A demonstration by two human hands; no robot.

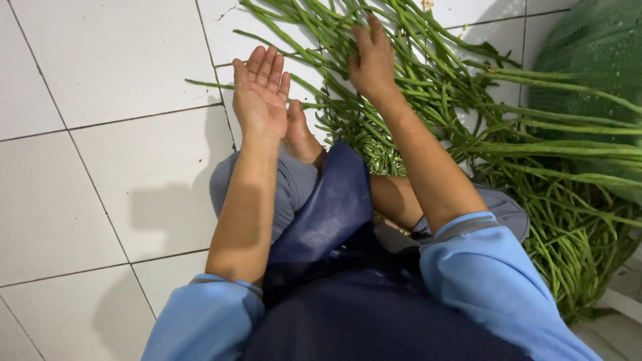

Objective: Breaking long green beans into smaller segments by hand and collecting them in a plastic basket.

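I sit on a white tiled floor (100, 167) with a big pile of long green beans (468, 113) spread out in front of me. My left hand (261, 93) is raised palm up with fingers apart and holds nothing, just above my bare foot (299, 137). My right hand (372, 63) reaches into the beans, palm down, its fingers resting on the strands; whether it grips any I cannot tell. A dark blue apron (334, 220) covers my lap, and I wear light blue sleeves (488, 281).
A green mesh sack (595, 53) lies at the upper right behind the beans. More beans are heaped at the right beside my knee (575, 234). Bare white tiles stretch to the left.
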